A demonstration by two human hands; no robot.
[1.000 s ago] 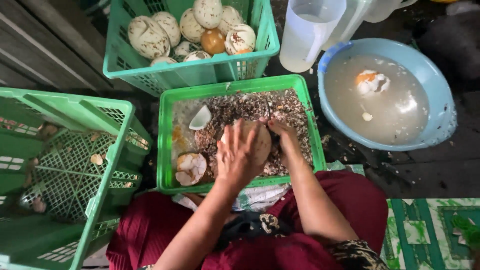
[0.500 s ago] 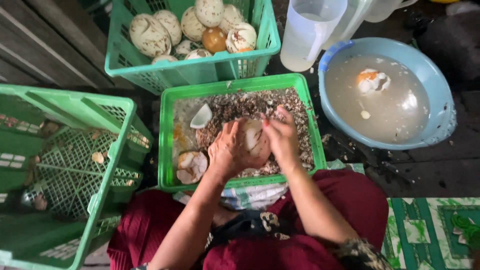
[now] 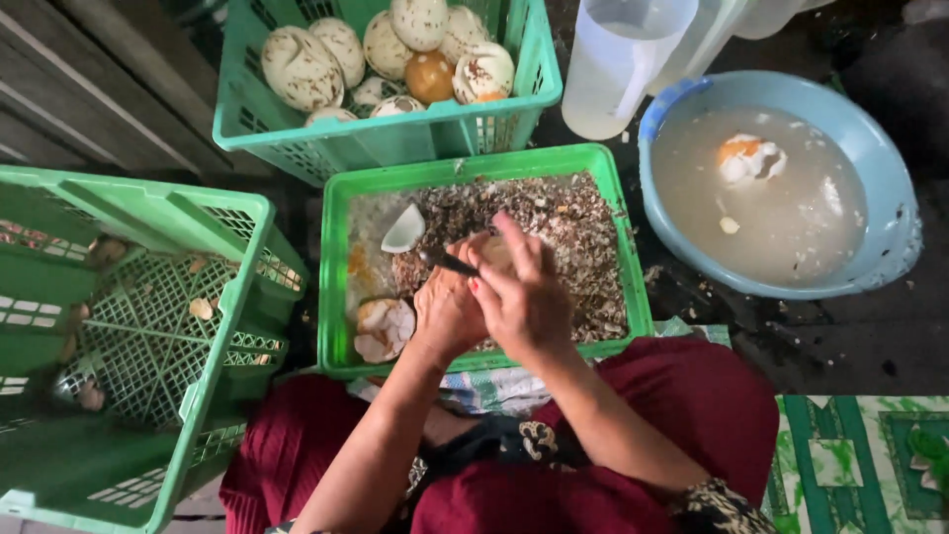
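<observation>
Both hands meet over the green tray [image 3: 336,287], the landmark here: our left hand [image 3: 447,309] is cupped round a pale egg [image 3: 496,253], mostly hidden, and our right hand [image 3: 524,297] is curled on top of it, fingers pinching at the shell; a dark thin tool [image 3: 447,261] sticks out left between the hands, which hand grips it we cannot tell. Egg sits above tray middle, over the shell bits [image 3: 568,222]. To do this well, we judge: keep the egg low over the tray so flakes drop inside, turn it in the left palm, peel with right fingertips lightly, since the inside looks soft. Inside the tray's left part lie a white half shell [image 3: 403,229], a peeled lump [image 3: 381,326] and some yellow wet stain. Edges: the tray's near rim touches our lap [image 3: 682,396], so wrists have little drop room there. Beyond the tray's far rim, just beside it, stands a basket [image 3: 395,133] of speckled eggs [image 3: 301,64]. Right of the tray, near, is a blue basin [image 3: 890,178] of cloudy water with a peeled egg [image 3: 751,158] floating; a clear jug [image 3: 623,59] stands beyond the tray's far right corner. Left of the tray is a big crate [image 3: 129,326], almost bare. Open room is mostly straight up, and rightward toward the basin over dark wet floor.
</observation>
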